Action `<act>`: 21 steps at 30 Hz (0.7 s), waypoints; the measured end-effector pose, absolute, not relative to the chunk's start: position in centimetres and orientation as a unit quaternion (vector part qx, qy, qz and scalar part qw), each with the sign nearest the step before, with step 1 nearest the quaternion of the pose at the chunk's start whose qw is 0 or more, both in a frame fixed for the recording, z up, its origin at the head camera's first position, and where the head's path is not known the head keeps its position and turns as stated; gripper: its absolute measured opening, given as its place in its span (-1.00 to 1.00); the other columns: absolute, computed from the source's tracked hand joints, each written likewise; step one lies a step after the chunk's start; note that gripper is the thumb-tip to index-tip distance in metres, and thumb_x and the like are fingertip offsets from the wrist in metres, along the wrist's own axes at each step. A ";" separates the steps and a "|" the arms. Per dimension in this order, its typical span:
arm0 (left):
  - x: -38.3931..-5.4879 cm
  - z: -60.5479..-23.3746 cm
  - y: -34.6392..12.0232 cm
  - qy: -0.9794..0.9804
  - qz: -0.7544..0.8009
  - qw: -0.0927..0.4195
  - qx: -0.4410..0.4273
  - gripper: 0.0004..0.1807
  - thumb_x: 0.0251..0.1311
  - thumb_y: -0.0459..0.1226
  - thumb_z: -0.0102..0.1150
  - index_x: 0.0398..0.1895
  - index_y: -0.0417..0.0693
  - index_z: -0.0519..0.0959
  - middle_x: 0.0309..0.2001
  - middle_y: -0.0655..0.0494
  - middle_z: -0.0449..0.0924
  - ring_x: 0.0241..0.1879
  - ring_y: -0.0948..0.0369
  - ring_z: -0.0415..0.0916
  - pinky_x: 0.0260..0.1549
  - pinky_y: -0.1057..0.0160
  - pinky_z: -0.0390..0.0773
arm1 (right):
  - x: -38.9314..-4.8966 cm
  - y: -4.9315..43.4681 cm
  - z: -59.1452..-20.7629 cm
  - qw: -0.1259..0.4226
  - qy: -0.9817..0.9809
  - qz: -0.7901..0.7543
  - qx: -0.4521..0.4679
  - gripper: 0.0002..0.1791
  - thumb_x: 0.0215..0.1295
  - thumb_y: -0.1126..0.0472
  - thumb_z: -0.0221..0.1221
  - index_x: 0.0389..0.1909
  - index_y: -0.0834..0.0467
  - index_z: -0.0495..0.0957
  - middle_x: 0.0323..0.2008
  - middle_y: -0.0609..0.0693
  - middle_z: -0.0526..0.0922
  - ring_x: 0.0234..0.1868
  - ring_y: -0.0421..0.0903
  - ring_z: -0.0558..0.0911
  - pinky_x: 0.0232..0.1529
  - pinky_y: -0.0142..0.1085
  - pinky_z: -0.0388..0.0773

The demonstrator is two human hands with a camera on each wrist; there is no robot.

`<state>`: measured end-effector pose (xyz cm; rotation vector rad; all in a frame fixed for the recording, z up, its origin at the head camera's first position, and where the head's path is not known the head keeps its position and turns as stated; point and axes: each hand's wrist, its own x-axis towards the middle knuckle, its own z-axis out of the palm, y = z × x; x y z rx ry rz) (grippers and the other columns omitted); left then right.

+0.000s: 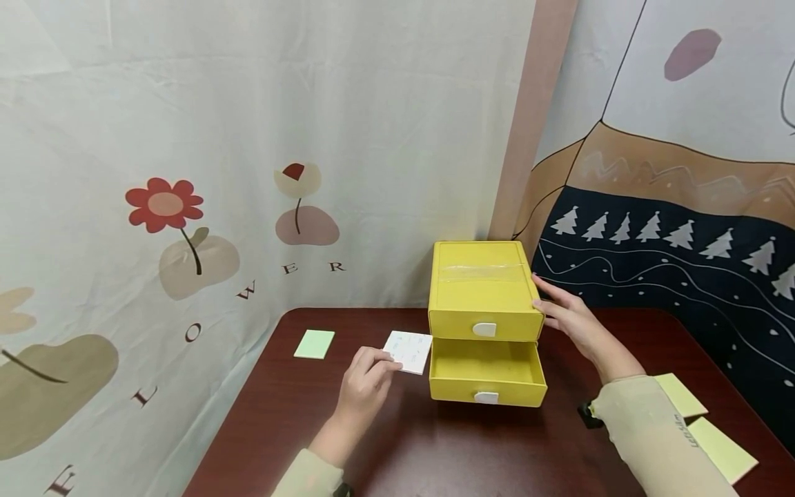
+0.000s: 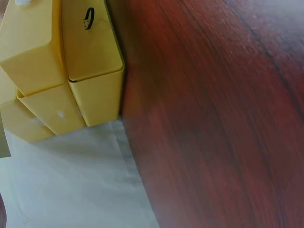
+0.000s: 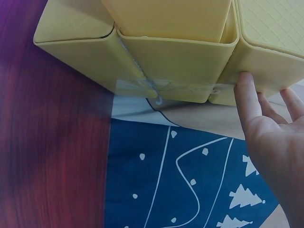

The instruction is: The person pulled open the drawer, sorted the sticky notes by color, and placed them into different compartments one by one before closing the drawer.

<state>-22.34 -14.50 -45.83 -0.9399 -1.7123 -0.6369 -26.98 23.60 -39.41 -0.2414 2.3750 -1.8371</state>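
A yellow drawer box (image 1: pixel 481 283) stands toward the back of the table, with clear tape across its top. Its middle drawer (image 1: pixel 487 390) is pulled out and looks bare inside; the top one is closed. My left hand (image 1: pixel 363 390) pinches the near-left edge of a white square note pad (image 1: pixel 410 351) with faint print, just left of the drawer box. My right hand (image 1: pixel 577 331) touches the box's right side with its fingers extended; the right wrist view shows the fingertips (image 3: pixel 246 80) against the top tier's side wall.
A pale green note pad (image 1: pixel 314 344) lies at the table's left. Two yellow-green pads, one farther back (image 1: pixel 682 395) and one nearer (image 1: pixel 723 449), lie at the right, partly behind my right sleeve. A printed curtain (image 1: pixel 373 138) hangs behind the dark red table (image 1: pixel 497 455).
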 end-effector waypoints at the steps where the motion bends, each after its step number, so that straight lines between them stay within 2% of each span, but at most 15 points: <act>1: -22.3 -45.8 -14.4 -0.711 -0.266 0.517 -0.396 -0.81 0.06 -0.50 0.09 -0.50 -0.11 0.66 -0.40 0.03 0.53 -0.37 0.13 0.48 -0.32 0.33 0.55 | -27.0 23.6 -39.4 0.064 0.787 -0.609 -0.081 -0.23 0.36 -0.10 0.05 0.49 -0.06 -0.05 0.50 0.11 -0.10 -0.02 -0.45 0.48 0.13 -0.26 0.50; 3: -22.2 -45.6 -14.2 -0.703 -0.264 0.521 -0.406 -0.81 0.18 -0.45 0.07 -0.46 -0.11 0.67 -0.38 0.02 0.54 -0.37 0.12 0.48 -0.32 0.34 0.55 | -27.0 23.6 -39.4 0.064 0.787 -0.609 -0.081 -0.23 0.36 -0.10 0.05 0.49 -0.06 -0.05 0.50 0.11 -0.10 -0.02 -0.45 0.48 0.14 -0.25 0.49; 8: -21.9 -45.2 -13.5 -0.690 -0.259 0.529 -0.421 -0.79 0.28 -0.38 0.05 -0.39 -0.13 0.69 -0.35 0.02 0.56 -0.35 0.12 0.50 -0.31 0.31 0.55 | -26.9 23.6 -39.4 0.064 0.790 -0.605 -0.078 -0.22 0.35 -0.11 0.05 0.49 -0.07 -0.05 0.50 0.11 -0.10 -0.01 -0.44 0.48 0.20 -0.13 0.44; 13: -21.7 -44.9 -12.7 -0.685 -0.257 0.525 -0.436 -0.78 0.29 -0.40 0.02 -0.35 -0.14 0.69 -0.32 0.00 0.57 -0.33 0.11 0.52 -0.28 0.31 0.56 | -26.9 23.6 -39.4 0.064 0.793 -0.602 -0.076 -0.22 0.35 -0.13 0.04 0.49 -0.08 -0.05 0.50 0.09 -0.10 0.04 -0.38 0.47 0.24 -0.03 0.38; 21: -21.7 -44.4 -11.3 -0.681 -0.247 0.514 -0.459 -0.76 0.28 -0.43 0.01 -0.32 -0.11 0.71 -0.31 0.03 0.58 -0.32 0.14 0.53 -0.28 0.34 0.57 | -26.8 23.6 -39.3 0.064 0.793 -0.600 -0.077 -0.23 0.35 -0.13 0.04 0.49 -0.09 -0.05 0.50 0.09 -0.11 0.06 -0.36 0.46 0.24 -0.02 0.37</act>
